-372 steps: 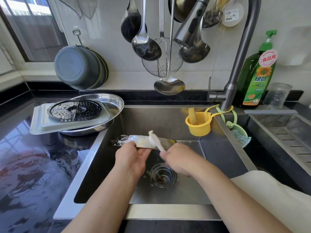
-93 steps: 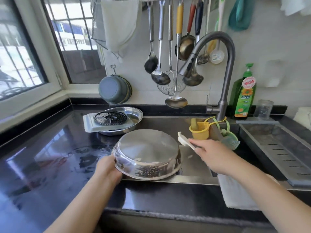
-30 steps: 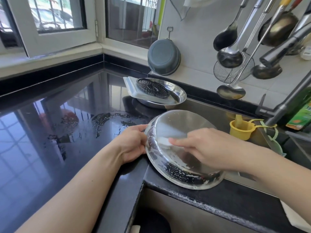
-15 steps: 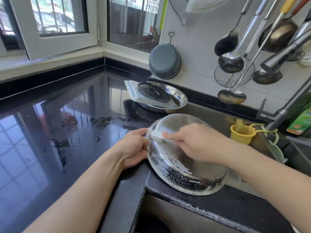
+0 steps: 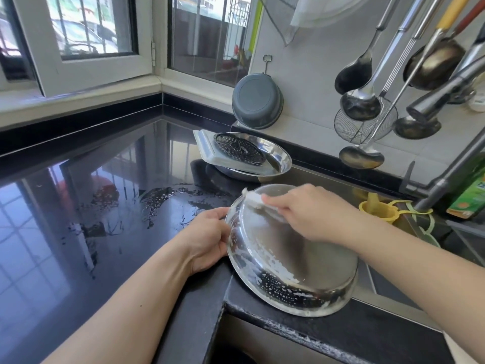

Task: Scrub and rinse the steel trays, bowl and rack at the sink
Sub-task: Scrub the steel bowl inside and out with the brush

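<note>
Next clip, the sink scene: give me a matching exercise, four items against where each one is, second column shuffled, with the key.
Items:
1. steel bowl
2. round perforated rack
3. grey basin
4. white scrub pad

Places:
A. hanging on the wall by a hook
B. under the right hand, on the bowl's underside
C. upside down and tilted at the counter edge, rim held by the left hand
D. on the rectangular tray lying across the round steel tray

Pairs: 1-C, 2-D, 3-A, 4-B

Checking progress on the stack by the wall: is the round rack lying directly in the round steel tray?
No, the round rack lies on a rectangular tray that rests across the round steel tray.
</note>
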### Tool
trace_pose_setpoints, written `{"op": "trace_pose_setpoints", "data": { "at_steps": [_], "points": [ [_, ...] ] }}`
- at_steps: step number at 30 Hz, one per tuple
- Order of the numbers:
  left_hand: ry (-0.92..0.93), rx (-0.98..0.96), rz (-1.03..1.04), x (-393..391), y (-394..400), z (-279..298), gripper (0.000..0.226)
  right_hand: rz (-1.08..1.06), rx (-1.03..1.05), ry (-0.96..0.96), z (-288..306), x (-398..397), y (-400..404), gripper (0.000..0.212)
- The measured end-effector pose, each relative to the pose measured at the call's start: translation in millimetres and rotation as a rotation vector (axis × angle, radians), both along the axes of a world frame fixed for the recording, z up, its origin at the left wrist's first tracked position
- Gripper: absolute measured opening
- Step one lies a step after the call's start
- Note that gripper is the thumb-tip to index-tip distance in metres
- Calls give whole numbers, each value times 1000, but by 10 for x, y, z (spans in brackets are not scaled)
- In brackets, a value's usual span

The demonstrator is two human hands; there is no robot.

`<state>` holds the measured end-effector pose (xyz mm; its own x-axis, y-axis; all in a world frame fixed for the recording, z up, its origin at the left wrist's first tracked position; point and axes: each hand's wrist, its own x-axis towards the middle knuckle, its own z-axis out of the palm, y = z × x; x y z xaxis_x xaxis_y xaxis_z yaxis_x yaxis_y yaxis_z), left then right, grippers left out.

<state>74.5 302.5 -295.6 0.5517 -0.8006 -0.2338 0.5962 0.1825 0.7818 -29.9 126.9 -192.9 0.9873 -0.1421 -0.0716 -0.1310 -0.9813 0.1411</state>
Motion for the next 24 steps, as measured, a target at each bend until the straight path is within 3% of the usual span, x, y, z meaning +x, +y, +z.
{"op": "trace_pose_setpoints", "data": {
  "at_steps": [5, 10, 16, 21, 24],
  "points": [
    [-12, 26, 9, -22, 2, 42, 58, -199, 22, -17, 35, 243, -381, 48],
    [-15, 14, 6, -25, -1, 53, 59, -13, 198, -23, -38, 111, -65, 45],
    [-3, 6, 4, -32, 14, 59, 60, -229, 45, -40, 159, 277, -349, 43],
    [20, -16, 19, -7, -3, 36, 60, -53, 260, -9, -8, 162, -73, 42],
    [5, -14, 26, -7, 1, 38, 60, -121, 173, -44, 30, 207, -255, 44]
  ]
}}
